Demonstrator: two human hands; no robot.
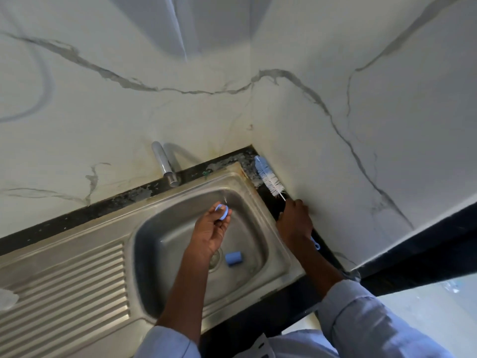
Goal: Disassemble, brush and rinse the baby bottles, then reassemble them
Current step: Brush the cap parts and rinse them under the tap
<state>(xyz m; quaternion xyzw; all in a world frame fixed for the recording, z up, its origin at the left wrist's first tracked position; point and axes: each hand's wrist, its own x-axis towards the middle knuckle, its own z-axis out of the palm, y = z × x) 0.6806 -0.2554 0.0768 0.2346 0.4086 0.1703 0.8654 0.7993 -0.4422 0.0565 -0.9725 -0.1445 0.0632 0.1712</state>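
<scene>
Bottle parts sit apart already, so we read this as the brush-and-rinse stage, no whole bottle in view. Largest first: steel sink (273, 210) fills the lower middle, ribbed drainboard (77, 280) at 9 o'clock of the basin, chrome tap (165, 164) at 12 o'clock with a thin stream falling into the bowl. Our left hand (211, 228) reaches over the basin centre, palm turned up, fingers curled and pinching a blue screw ring (222, 211) just under the water, at 12 o'clock of the drain (215, 259). Our right hand (295, 220) lies at 3 o'clock on the dark counter strip beside the wall, knuckles up, fingers wrapped round the handle of the bottle brush (268, 178), whose bristle head points to 11 o'clock and rests on the counter corner. A blue cap (233, 258) lies on its side on the basin floor, just at 3 o'clock of the drain. We judge the ring is being rinsed or wetted. Next move likely calls for lifting the brush across to 9 o'clock, over the rim, to meet the ring, keeping the pinch firm since wet plastic may slip. Bottle body and teat we cannot find in view
</scene>
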